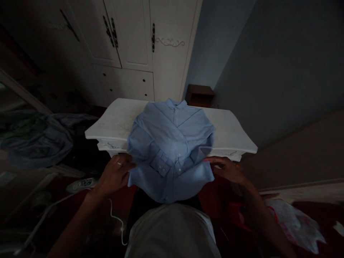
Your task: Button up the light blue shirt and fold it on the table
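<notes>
A light blue button-up shirt [172,143] lies face up on a small white table [236,132], collar at the far side, both sleeves folded across the chest. Its lower hem hangs over the table's near edge. My left hand [115,173], with a ring on one finger, pinches the shirt's left side edge near the hem. My right hand [228,168] rests at the shirt's right side edge, fingers curled against the fabric.
A white wardrobe [134,43] with dark handles stands behind the table. A small brown stand [200,95] sits by the grey wall. Dark clothing [34,136] is heaped at the left. A plastic bag [292,222] lies on the floor at the right, a white cable [116,218] at the lower left.
</notes>
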A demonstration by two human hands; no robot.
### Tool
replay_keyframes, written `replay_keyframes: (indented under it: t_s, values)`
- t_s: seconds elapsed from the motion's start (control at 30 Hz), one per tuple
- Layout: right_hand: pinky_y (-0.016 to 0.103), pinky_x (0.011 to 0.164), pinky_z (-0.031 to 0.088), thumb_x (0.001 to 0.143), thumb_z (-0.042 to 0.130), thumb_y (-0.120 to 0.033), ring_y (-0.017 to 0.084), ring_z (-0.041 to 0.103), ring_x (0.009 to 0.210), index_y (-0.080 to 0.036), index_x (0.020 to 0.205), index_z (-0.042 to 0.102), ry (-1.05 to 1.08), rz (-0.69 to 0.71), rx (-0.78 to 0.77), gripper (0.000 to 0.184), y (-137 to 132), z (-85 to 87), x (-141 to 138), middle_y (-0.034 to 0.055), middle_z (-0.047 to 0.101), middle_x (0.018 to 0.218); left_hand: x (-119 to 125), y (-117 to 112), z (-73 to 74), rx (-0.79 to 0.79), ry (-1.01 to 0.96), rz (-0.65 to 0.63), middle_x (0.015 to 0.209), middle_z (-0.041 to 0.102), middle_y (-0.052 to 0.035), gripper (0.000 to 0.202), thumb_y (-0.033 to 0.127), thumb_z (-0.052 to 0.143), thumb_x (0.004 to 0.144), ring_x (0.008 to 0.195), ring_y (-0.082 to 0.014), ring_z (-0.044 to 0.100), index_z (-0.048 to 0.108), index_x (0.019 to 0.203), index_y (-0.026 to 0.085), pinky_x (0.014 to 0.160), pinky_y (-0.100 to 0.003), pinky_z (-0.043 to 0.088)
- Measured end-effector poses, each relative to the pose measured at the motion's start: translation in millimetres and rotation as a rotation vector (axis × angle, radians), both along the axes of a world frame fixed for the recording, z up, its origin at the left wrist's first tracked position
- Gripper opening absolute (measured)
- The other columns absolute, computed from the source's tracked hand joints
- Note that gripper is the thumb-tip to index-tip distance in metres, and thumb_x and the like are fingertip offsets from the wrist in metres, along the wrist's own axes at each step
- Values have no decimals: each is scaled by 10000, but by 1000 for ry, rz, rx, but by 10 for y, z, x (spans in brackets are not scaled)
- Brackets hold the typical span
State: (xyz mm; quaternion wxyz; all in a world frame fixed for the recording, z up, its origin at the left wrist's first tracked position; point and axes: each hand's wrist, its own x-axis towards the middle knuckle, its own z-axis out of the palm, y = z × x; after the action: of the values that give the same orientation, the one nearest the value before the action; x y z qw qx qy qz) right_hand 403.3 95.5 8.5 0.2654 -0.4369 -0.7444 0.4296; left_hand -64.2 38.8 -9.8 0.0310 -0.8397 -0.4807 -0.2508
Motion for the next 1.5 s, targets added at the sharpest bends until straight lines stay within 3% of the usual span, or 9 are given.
replay_keyframes:
  t_s: [0.13,0.3,0.43,0.57,0.73,1.1,1.23,1.37,1.5]
  values:
    - [314,756,542,754,700,-337,205,655,799,-226,883,757,-42,-71,160,179,95,41,74,55,706,883,68,49,56,-167,-287,-11,1241,634,-132,162,302,515,819,1134,-255,606,618,767,189,926,-388,516]
    - [378,829,525,739,739,-422,260,631,975,-248,701,699,43,-134,348,182,151,86,151,101,673,1035,42,127,67,-359,-480,13,826,726,-62,206,380,523,790,778,-190,690,603,756,194,733,-285,550]
    - [444,966,482,741,746,-515,301,622,1120,-233,705,577,131,-86,163,330,139,120,79,116,691,1152,41,219,64,-344,-418,34,797,709,-45,266,363,457,802,692,-165,670,636,867,177,640,-243,522]
    - [443,959,487,758,712,-554,265,687,917,-241,723,480,156,-60,52,391,207,104,-32,66,726,820,125,289,130,-379,-296,1,1028,709,-68,387,286,395,838,898,-195,677,624,1126,170,828,-295,531]
    - [349,788,523,822,628,-555,205,648,757,-234,939,591,83,43,89,344,376,135,-121,41,676,803,240,333,272,-444,-98,-187,1220,657,-88,495,193,439,791,1114,-238,612,583,1265,190,1002,-383,462]
    - [317,828,504,749,549,-167,199,621,932,-237,1085,646,-199,354,14,356,572,168,-15,36,659,1018,110,350,271,-507,138,-353,1337,600,-92,720,125,529,721,1224,-257,566,450,1421,272,1039,-403,412]
    - [339,887,494,710,648,-157,213,636,972,-254,1122,683,-257,425,63,425,583,199,-100,39,684,1080,158,357,223,-464,215,-316,1179,673,-97,674,70,436,742,1109,-243,621,506,1388,250,982,-359,419]
    - [344,865,497,733,746,-281,229,673,891,-294,1122,721,-327,426,119,390,600,240,-259,29,738,997,290,405,119,-454,263,-282,751,687,-37,623,82,425,783,688,-220,650,548,1357,291,726,-305,460]
    - [321,770,506,716,762,-292,223,690,768,-318,1091,746,-465,433,106,376,655,265,-329,22,763,919,357,504,29,-409,212,-243,597,625,-6,425,152,584,726,571,-207,622,708,1099,314,636,-288,445]
